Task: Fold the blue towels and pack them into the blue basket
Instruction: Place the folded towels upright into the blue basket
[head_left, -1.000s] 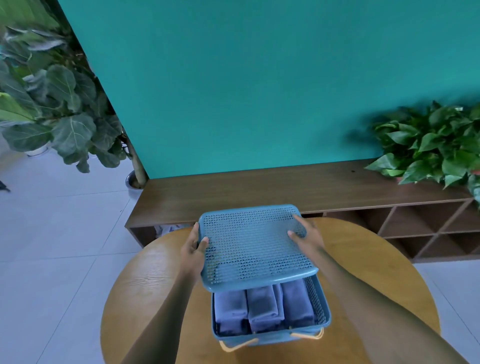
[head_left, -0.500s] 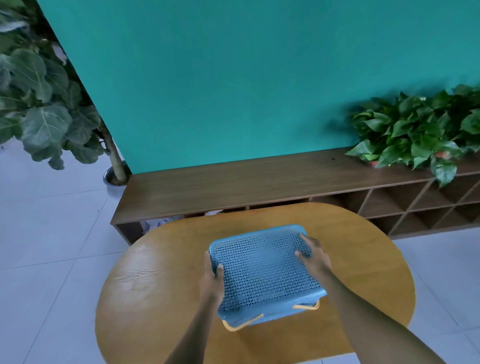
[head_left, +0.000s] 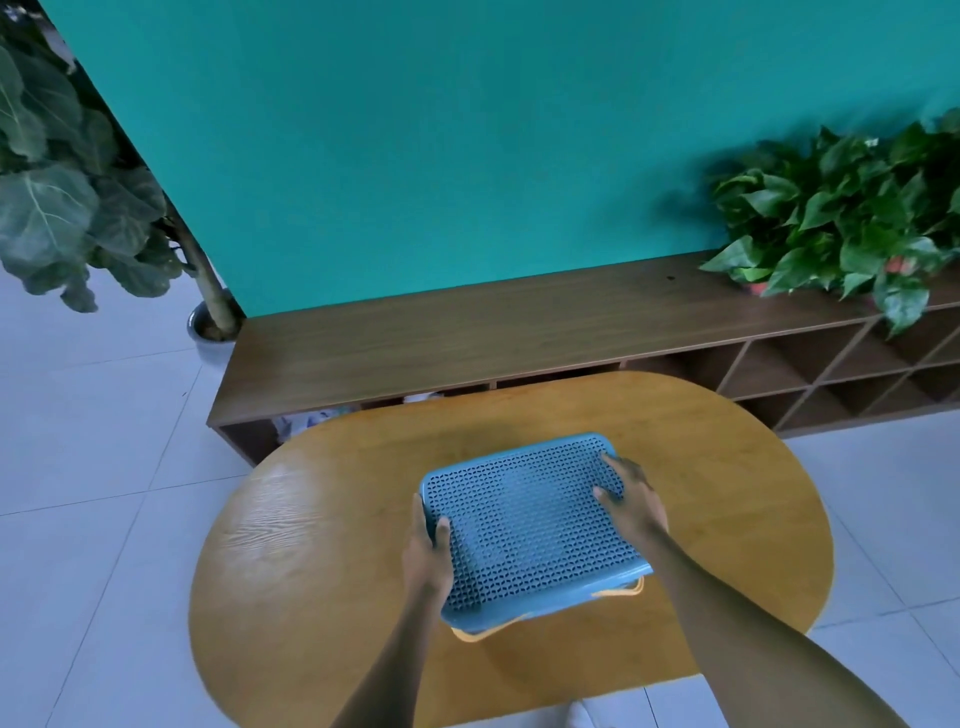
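A perforated blue lid (head_left: 524, 514) lies flat over the blue basket on the wooden table, hiding the folded towels inside. Only the basket's yellow handle (head_left: 488, 631) shows below the lid's near edge. My left hand (head_left: 428, 551) grips the lid's left edge, thumb on top and fingers round the rim. My right hand (head_left: 628, 499) grips the right edge, with thumb and fingers on the lid's top.
The oval wooden table (head_left: 311, 545) stands on a pale tiled floor. Behind it runs a low brown shelf unit (head_left: 493, 327) against a teal wall, with a leafy plant (head_left: 852, 208) on its right end. A large potted plant (head_left: 67, 197) stands at the left.
The lid, held tilted above the open basket with the towels showing, has come down flat over the basket. Both hands have stayed on its edges.
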